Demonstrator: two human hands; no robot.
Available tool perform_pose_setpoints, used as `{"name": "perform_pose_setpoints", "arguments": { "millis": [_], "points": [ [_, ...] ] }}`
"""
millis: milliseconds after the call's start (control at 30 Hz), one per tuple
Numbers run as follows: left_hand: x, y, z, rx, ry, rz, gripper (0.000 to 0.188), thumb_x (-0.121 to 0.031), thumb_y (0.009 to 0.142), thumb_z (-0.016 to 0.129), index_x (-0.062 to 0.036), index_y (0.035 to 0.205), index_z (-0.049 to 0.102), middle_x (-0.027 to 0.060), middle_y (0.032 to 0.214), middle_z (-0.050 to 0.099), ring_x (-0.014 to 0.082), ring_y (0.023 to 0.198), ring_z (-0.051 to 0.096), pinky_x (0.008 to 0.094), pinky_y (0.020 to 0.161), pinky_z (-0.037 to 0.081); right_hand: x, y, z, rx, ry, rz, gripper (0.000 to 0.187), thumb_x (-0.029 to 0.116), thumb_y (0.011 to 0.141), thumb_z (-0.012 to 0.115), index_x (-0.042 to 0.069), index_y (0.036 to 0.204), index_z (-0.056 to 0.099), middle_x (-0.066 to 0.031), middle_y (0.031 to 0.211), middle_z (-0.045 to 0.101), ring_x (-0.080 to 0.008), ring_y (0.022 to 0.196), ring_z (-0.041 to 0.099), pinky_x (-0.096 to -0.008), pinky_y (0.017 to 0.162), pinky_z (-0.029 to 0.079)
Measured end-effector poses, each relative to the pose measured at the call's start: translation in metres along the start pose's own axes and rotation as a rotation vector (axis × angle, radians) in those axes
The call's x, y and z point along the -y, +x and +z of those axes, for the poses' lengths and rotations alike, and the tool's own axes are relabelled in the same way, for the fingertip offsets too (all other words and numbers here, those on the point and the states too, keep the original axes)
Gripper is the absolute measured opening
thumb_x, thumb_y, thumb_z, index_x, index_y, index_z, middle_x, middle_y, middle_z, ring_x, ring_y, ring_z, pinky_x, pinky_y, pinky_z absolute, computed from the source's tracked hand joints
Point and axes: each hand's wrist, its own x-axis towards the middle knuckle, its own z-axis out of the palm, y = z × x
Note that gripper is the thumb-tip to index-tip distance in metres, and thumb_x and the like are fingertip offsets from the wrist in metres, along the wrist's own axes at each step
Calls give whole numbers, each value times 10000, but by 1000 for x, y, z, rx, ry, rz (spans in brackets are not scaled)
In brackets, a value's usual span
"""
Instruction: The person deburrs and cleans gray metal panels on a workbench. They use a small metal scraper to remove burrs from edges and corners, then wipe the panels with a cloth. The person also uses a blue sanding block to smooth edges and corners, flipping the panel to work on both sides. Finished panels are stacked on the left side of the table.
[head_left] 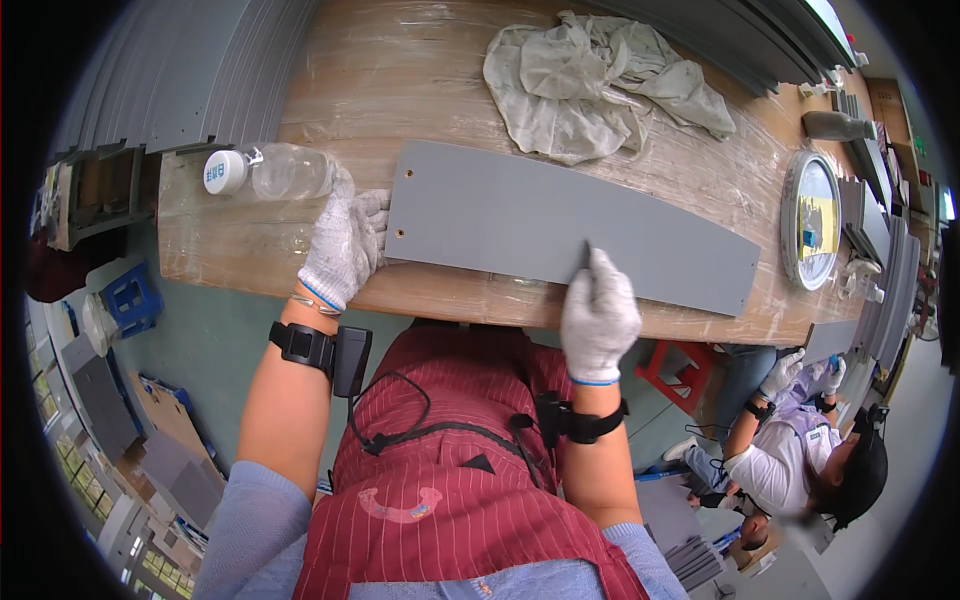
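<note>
A long grey panel (560, 215) lies flat on the table in front of me, with small brass-coloured fittings at its left end. My left hand (343, 245), in a white knit glove, is at that end with its fingers extended against the panel's edge. Just beyond this hand, a clear plastic bottle (290, 172) with a white cap lies on its side. Over the panel's near edge, right of its middle, my gloved right hand (600, 315) is closed in a pinch. A small dark grey piece (587, 250) sticks out from its fingertips; its kind cannot be made out.
A crumpled whitish cloth (570, 85) lies beyond the panel on the film-covered table (400, 70). Stacked grey panels (215, 70) stand far left, others far right. A round white-rimmed tub (812, 185) sits at right. Nearby, a gloved co-worker (790, 450) handles a panel; a red stool (675, 375) stands below.
</note>
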Motion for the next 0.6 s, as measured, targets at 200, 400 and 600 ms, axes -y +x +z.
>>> {"name": "perform_pose_setpoints", "arguments": {
  "millis": [200,400,600],
  "points": [
    [12,4,-5,-93,252,147,402,-214,986,623,70,1262,551,124,1111,670,180,1006,649,316,892,540,-182,-21,-87,-395,296,1007,165,130,958,594,2,1025,673,-63,837,671,-172,747,618,-317,698,506],
    [14,-21,9,171,319,-99,380,-88,918,661,40,1266,580,79,1115,681,157,957,672,294,826,566,-54,-33,-84,60,1525,1164,139,125,943,664,67,1054,605,-98,1103,662,-256,1041,665,-391,817,575],
    [28,-53,-5,96,772,120,499,-104,893,641,-4,1368,525,117,1149,672,184,939,692,309,756,589,-30,-28,-71,28,1443,1120,97,144,937,669,60,969,635,-17,808,626,-114,693,607,-288,689,548]
  ]
}}
